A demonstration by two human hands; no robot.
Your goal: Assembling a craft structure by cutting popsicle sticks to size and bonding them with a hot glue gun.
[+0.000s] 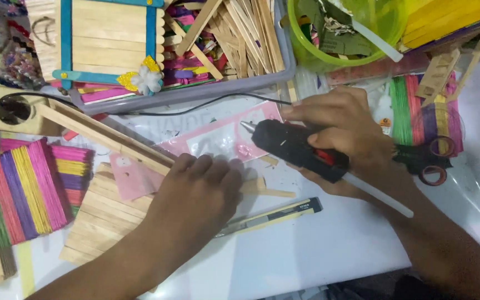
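Far left we see bundles of coloured sticks. Left hand lies flat, fingers together, pressing on the plain stick panel (nothing clamped). Below it a box cutter lies on the table. Right hand is wrapped tight around the black glue gun, nozzle pointing left. Scissors just beside.

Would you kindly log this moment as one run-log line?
right hand: grips black glue gun | left hand: pressing flat on plain wooden stick panel | nozzle: raised, pointing left
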